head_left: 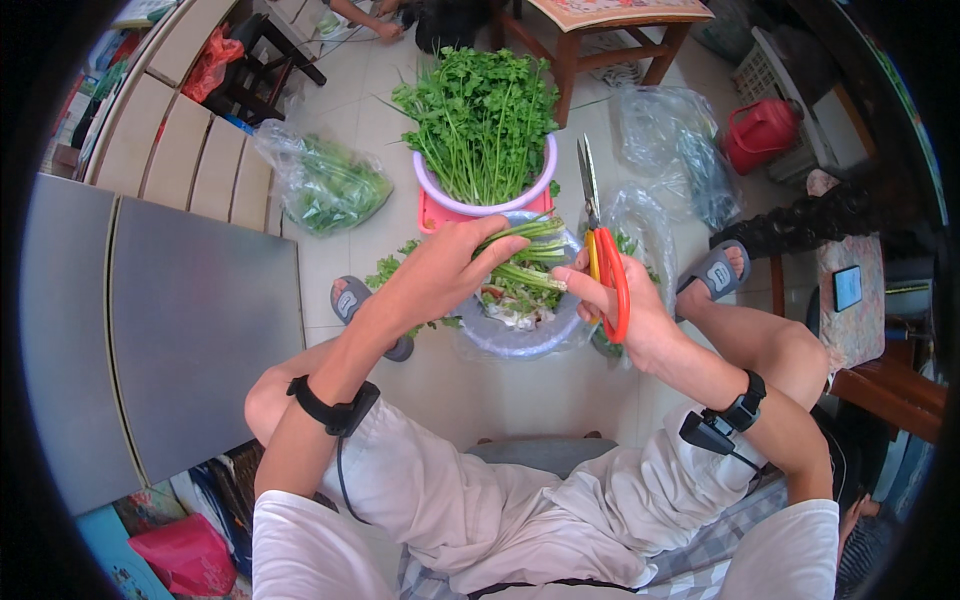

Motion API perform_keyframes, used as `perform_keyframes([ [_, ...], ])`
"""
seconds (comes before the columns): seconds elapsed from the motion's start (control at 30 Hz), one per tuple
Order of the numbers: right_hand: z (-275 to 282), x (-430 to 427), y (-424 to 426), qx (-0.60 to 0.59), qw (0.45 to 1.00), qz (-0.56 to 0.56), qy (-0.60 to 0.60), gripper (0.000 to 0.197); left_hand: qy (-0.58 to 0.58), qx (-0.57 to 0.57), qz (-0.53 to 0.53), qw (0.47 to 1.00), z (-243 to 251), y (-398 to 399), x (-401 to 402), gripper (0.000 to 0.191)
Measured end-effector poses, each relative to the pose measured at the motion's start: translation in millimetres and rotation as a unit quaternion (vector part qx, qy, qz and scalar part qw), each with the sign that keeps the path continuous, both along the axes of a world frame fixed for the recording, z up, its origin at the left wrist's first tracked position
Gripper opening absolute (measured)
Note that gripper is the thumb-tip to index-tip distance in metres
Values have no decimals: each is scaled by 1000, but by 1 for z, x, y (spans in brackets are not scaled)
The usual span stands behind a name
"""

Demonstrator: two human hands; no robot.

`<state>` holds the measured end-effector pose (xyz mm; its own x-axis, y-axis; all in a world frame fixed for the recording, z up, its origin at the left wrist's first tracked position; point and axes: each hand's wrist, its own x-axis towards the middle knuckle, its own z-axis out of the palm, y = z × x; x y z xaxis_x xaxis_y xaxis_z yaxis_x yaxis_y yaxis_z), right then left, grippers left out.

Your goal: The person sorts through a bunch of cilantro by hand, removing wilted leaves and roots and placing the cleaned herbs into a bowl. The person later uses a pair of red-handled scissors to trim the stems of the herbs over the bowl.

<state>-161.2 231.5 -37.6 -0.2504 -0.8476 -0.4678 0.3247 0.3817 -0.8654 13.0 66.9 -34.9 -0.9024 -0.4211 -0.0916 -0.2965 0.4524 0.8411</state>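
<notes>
My left hand (480,255) grips a bunch of green stalks (536,251), cut ends pointing right, above a bin lined with a clear plastic bag (510,345). Scraps of stalk, leaf and pale crumpled matter (517,307) lie inside it. My right hand (637,307) holds scissors with red and yellow handles (618,285), their blades pointing away from me. Its thumb and forefinger are at the end of one stalk. Beyond the bin, a lilac basin (487,208) full of upright leafy herbs (480,120), likely celery or coriander, sits on a pink-red stool (431,214).
A plastic bag of greens (330,184) lies left of the basin. More clear bags (667,135) lie to the right, near a red thermos jug (761,135). A wooden table (622,15) stands behind. A phone (847,289) rests on a padded seat. Another person's hand (388,31) shows at the top.
</notes>
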Motion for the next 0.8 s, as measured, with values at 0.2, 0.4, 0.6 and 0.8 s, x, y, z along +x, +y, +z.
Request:
perform_keyframes([
  [0.2, 2, 1, 0, -4, 1000, -18, -25, 30, -2, -22, 34, 999, 3, -1, 0, 26],
  [0.4, 0, 0, 1, -6, 999, -26, -35, 32, -3, -27, 36, 999, 6, -1, 0, 25],
  [0.6, 0, 3, 1, -14, 999, -25, -31, 34, -34, -40, 50, 997, 9, -1, 0, 23],
  [0.8, -8, 1, 2, -15, 998, -43, -48, 29, -22, -35, 39, 998, 5, -1, -1, 26],
])
